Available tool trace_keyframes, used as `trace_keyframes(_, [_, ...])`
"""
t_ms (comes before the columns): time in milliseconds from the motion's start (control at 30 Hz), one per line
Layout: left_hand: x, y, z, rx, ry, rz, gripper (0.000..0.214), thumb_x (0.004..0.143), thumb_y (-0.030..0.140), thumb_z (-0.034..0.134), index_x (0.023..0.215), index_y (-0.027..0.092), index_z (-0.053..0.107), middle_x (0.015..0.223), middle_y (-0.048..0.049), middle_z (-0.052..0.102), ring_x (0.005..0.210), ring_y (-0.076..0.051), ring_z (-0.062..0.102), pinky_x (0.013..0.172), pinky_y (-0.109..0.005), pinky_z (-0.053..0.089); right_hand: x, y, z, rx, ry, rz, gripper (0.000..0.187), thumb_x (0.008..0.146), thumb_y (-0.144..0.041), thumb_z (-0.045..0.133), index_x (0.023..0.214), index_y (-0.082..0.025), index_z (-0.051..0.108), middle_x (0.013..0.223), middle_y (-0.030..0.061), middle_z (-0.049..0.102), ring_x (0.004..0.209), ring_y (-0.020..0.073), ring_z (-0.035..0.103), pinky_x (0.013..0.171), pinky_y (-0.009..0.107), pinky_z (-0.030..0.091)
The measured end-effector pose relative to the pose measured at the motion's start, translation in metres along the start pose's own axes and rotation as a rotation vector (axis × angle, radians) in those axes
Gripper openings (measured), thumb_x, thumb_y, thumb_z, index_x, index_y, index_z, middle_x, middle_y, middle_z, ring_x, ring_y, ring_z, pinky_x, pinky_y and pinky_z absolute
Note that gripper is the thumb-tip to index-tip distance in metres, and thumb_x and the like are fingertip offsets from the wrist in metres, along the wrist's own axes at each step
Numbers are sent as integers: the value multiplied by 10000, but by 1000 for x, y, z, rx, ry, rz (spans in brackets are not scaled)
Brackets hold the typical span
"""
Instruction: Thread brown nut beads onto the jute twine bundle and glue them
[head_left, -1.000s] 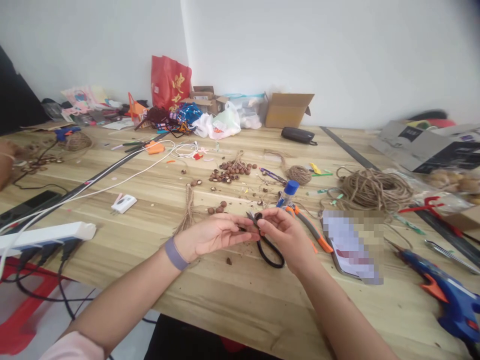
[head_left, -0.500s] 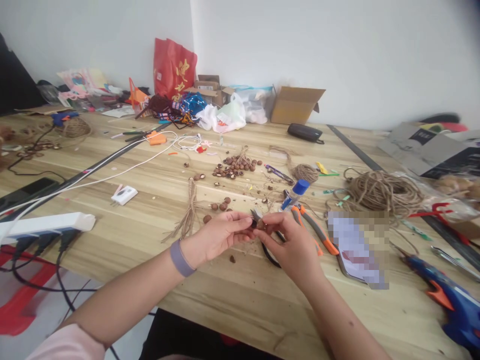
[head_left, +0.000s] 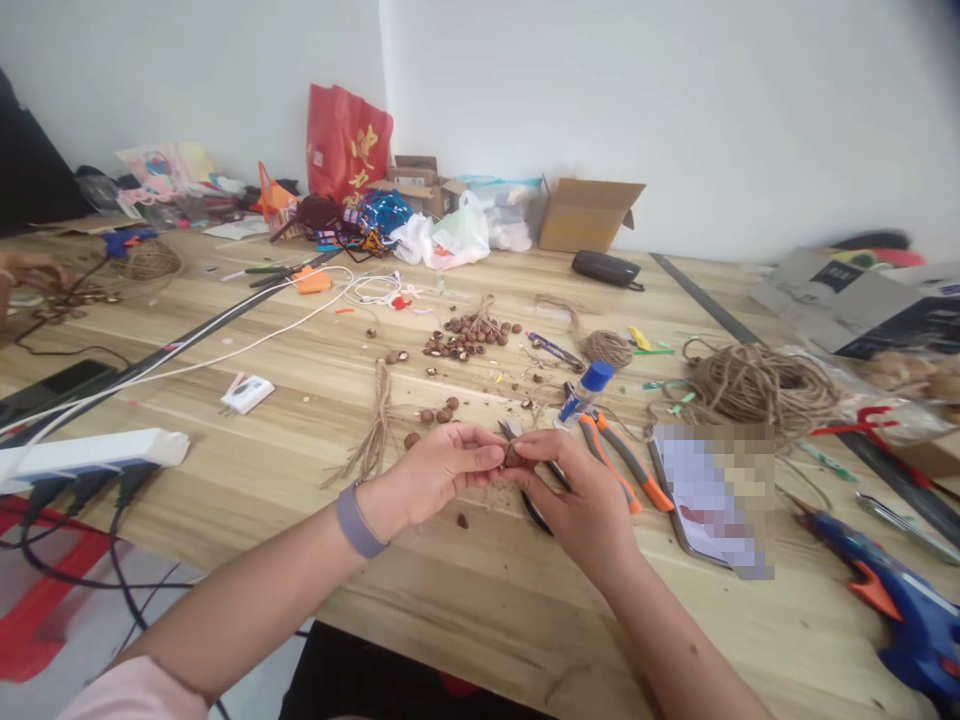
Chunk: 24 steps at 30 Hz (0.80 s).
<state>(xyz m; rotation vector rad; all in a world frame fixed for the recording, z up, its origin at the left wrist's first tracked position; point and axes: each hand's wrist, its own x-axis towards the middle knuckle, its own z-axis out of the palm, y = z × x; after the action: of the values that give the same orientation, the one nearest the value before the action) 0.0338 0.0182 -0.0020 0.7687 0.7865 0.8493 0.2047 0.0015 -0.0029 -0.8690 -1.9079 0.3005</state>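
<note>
Between the fingertips of both hands is a small brown nut shell (head_left: 512, 455), held above the wooden table. My left hand (head_left: 442, 468) pinches it from the left, and my right hand (head_left: 574, 490) pinches it from the right; the fingers cover most of it. Behind and below my right hand lies a dark-handled cutting tool (head_left: 556, 474), partly hidden. Several round brown nuts (head_left: 427, 416) rest just beyond my left hand, beside a bundle of twine strands (head_left: 379, 420). Farther back is a heap of nut shells (head_left: 469, 335), some of them open halves.
Right of my hands are a glue stick (head_left: 585, 393), orange-handled pliers (head_left: 630, 465), a phone (head_left: 694, 530), a coil of twine (head_left: 761, 385) and a blue glue gun (head_left: 885, 600). A power strip (head_left: 97, 455) and white cables lie left. Another person's hand (head_left: 34, 275) shows at the far left.
The shell has turned between my fingertips, its dark hollow now out of sight and its brown outside showing. Another person's hand has come into view at the far left.
</note>
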Motion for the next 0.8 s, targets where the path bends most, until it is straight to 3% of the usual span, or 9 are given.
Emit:
trace_keyframes(167, [0,1,1,-59,43,-18,146,657,116,741,722,145,614,628,51,597,535,-31,497,544,-153,374,-2,2,3,35,20,-11,152,804,-132,648,897,-235,585,837,12,668,741,136,640,662,248,528])
trace_keyframes(300, [2,-1,1,-91,43,-32,94,705,111,694,753,137,617,624,47,562,495,-17,449,467,-127,306,-5,6,6,37,-18,81,189,805,-165,653,977,-226,606,862,15,674,664,118,614,657,256,527])
trace_keyframes(500, [6,-5,-1,-127,77,-54,185,718,130,699,892,132,637,658,37,547,452,-6,397,411,-123,249,-6,5,10,33,-79,270,237,826,-213,613,1059,-235,648,843,21,681,685,139,624,646,270,523])
trace_keyframes(800, [8,-9,-4,-227,20,-66,226,669,125,751,862,114,635,620,47,523,446,-2,406,392,-107,240,-7,5,11,76,-69,302,226,828,-221,597,1044,-226,664,830,23,658,672,129,604,612,252,519])
